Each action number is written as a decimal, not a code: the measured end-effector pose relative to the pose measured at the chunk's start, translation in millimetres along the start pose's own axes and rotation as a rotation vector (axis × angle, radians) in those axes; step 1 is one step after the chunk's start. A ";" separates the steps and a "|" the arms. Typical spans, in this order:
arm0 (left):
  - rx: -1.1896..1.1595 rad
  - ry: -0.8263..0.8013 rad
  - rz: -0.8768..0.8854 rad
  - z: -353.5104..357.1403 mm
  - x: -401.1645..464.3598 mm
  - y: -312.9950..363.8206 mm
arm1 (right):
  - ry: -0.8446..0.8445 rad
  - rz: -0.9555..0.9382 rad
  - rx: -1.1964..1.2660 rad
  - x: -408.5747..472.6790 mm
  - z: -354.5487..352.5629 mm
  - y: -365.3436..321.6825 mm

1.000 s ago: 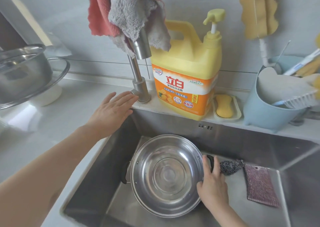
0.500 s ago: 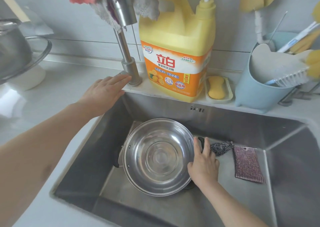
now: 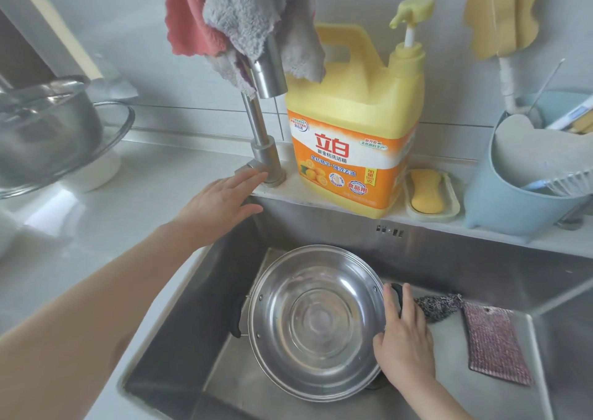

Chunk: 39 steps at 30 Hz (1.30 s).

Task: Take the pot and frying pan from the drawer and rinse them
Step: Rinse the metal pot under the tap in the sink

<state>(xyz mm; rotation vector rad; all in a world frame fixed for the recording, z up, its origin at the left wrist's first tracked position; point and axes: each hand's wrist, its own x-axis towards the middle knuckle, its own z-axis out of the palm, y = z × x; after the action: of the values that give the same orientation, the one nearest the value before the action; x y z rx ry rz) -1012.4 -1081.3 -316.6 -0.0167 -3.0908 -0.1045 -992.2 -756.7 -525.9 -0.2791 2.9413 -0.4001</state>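
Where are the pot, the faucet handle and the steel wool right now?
pot (image 3: 316,320): head view, on the inside of its shiny base.
faucet handle (image 3: 247,170): head view, on its flat top by the left hand's fingers.
steel wool (image 3: 438,307): head view, on the middle of the grey wad.

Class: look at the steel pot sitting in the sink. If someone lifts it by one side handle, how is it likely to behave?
The pot looks rigid thin steel, so probably light and stiff. Held by the right hand at only one black handle, it would likely tilt down on the far side. Its polished surface may be slippery once wet.
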 end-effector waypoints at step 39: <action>-0.273 0.385 -0.385 57.3 -53.2 9.5 | -0.006 -0.011 0.016 -1.0 -0.9 0.3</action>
<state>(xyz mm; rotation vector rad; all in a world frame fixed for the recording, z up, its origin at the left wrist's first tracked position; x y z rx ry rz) -962.0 -1068.4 -375.7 0.5220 -2.6338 -0.4798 -991.5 -756.1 -525.0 -0.2940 2.9310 -0.4230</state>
